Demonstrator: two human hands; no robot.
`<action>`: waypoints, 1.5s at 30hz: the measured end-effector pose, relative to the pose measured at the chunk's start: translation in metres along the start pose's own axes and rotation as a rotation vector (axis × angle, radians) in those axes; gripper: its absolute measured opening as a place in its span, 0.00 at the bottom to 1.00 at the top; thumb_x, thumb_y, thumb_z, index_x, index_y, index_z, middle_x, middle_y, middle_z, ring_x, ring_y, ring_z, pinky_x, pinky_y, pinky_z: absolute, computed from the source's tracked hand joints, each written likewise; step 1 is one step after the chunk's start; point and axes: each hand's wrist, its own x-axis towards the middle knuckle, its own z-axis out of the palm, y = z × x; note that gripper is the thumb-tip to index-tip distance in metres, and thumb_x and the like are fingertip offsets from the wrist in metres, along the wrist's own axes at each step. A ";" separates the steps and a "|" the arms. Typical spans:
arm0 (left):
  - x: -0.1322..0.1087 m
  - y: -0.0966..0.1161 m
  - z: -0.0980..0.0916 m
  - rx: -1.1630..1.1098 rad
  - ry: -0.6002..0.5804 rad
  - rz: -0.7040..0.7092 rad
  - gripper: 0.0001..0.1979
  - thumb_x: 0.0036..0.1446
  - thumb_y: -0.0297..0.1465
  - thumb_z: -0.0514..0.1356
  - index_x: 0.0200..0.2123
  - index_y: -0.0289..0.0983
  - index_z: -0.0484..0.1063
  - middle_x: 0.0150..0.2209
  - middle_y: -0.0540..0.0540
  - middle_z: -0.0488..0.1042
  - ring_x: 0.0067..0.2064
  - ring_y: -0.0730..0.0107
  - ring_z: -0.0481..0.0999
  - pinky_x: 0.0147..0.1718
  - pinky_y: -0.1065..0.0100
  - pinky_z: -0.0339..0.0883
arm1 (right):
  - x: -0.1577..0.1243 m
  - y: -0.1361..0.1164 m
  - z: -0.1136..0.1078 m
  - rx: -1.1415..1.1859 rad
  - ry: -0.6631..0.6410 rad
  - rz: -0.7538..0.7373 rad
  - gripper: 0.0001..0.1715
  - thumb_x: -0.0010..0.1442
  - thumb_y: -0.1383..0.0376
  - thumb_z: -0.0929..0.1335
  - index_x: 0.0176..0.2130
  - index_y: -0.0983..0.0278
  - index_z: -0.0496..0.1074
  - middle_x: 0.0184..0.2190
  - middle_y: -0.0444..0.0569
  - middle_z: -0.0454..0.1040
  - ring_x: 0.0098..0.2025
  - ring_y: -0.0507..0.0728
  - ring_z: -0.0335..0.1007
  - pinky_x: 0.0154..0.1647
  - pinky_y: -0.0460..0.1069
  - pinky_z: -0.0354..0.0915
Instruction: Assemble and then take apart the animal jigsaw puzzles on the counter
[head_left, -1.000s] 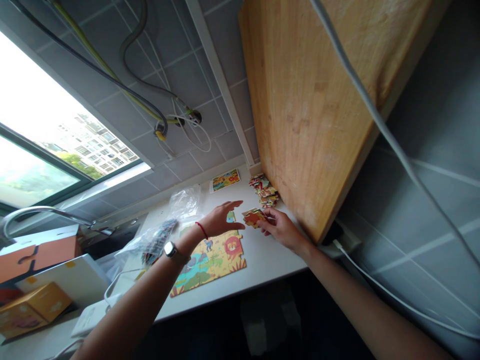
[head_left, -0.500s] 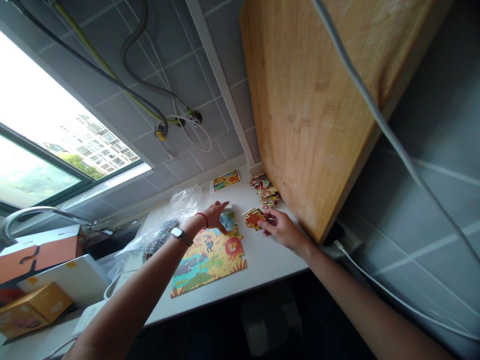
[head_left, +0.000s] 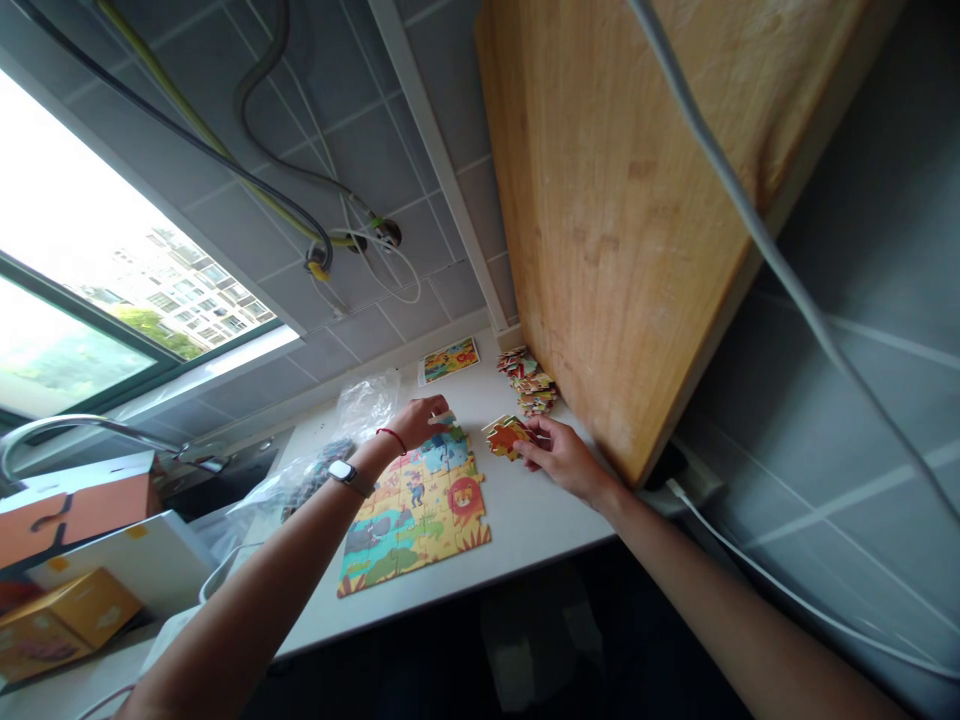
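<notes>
Toward the lower middle of the frame, a jigsaw puzzle (head_left: 416, 525) lay on a white counter (head_left: 540, 525), and a small piece (head_left: 447, 417) was pinched at its top edge by the nearly closed left hand (head_left: 411, 424). Further right, orange pieces (head_left: 508, 437) were held at their edge by the loosely curled right hand (head_left: 564, 462), below a loose pile (head_left: 529, 382). The pieces were judged light and stiff, best taken by their edges.

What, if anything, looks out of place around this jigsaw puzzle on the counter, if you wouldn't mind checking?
The loose hoses and cables on the tiled wall stand out: they run exposed across the tiles and bunch together, rather than being boxed in. The jigsaw puzzle itself shows nothing odd.
</notes>
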 end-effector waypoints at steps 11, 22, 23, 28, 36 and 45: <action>-0.018 -0.003 -0.018 -0.074 -0.174 0.062 0.07 0.52 0.35 0.65 0.34 0.42 0.82 0.30 0.49 0.82 0.32 0.67 0.80 0.34 0.70 0.69 | 0.000 -0.002 0.000 -0.004 0.001 -0.002 0.25 0.51 0.48 0.77 0.40 0.61 0.73 0.35 0.47 0.78 0.30 0.53 0.72 0.30 0.48 0.69; -0.028 0.006 -0.034 0.058 -0.068 0.030 0.08 0.55 0.33 0.63 0.35 0.39 0.84 0.28 0.48 0.83 0.30 0.68 0.80 0.33 0.71 0.68 | 0.001 0.002 0.000 -0.011 -0.012 -0.014 0.27 0.51 0.46 0.77 0.40 0.62 0.72 0.39 0.49 0.78 0.33 0.54 0.74 0.30 0.47 0.70; -0.029 0.007 -0.037 0.054 -0.055 0.026 0.09 0.56 0.34 0.63 0.36 0.39 0.84 0.29 0.48 0.83 0.31 0.68 0.80 0.33 0.71 0.69 | 0.001 0.002 0.000 -0.010 -0.014 -0.015 0.27 0.51 0.46 0.77 0.40 0.62 0.72 0.39 0.49 0.78 0.33 0.54 0.74 0.30 0.47 0.70; -0.033 0.015 -0.053 -0.062 0.030 -0.006 0.12 0.56 0.39 0.64 0.39 0.40 0.83 0.33 0.48 0.84 0.34 0.66 0.82 0.36 0.69 0.74 | 0.001 0.002 -0.001 -0.014 -0.030 -0.030 0.27 0.51 0.46 0.77 0.40 0.61 0.72 0.37 0.48 0.78 0.31 0.53 0.72 0.30 0.48 0.69; -0.030 0.055 -0.054 -0.469 -0.004 -0.039 0.21 0.49 0.47 0.71 0.39 0.37 0.82 0.37 0.46 0.85 0.38 0.62 0.84 0.38 0.66 0.79 | 0.002 0.004 -0.003 -0.049 -0.101 -0.032 0.27 0.49 0.49 0.79 0.40 0.64 0.76 0.35 0.50 0.80 0.33 0.55 0.73 0.31 0.48 0.66; -0.022 0.107 0.003 -0.790 -0.066 -0.053 0.22 0.47 0.46 0.74 0.38 0.35 0.81 0.34 0.45 0.84 0.34 0.66 0.83 0.35 0.66 0.78 | 0.002 0.001 -0.003 -0.016 -0.084 -0.025 0.32 0.46 0.48 0.81 0.43 0.64 0.76 0.35 0.50 0.80 0.31 0.54 0.72 0.28 0.48 0.65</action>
